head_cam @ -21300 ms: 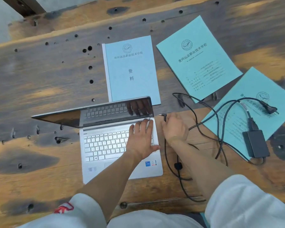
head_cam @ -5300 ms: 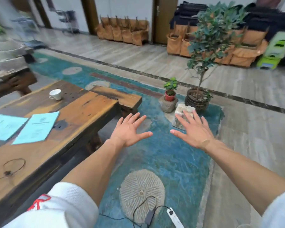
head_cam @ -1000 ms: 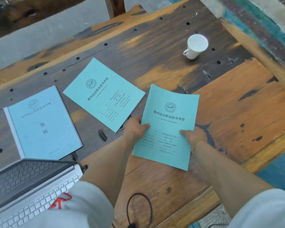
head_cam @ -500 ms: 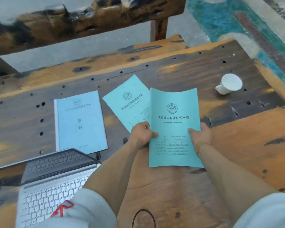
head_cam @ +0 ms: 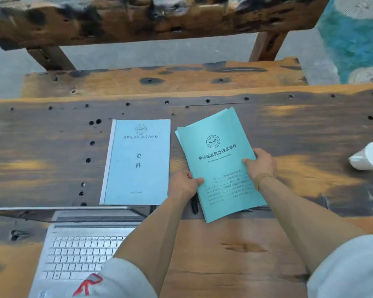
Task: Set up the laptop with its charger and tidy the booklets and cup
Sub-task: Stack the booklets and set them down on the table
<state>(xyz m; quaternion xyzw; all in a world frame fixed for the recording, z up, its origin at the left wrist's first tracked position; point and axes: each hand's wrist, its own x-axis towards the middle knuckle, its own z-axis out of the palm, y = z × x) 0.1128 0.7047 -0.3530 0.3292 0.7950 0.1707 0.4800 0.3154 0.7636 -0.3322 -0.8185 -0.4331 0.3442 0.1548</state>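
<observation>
Booklets: we hold two teal ones (head_cam: 219, 160) stacked just above the bench (head_cam: 310, 130), left hand (head_cam: 184, 183) and right hand (head_cam: 260, 164) each with grip closed on a side edge. Blue booklet (head_cam: 138, 162) lies flat beside them, behind the open laptop (head_cam: 80, 250). Cup (head_cam: 369, 155) far right.
</observation>
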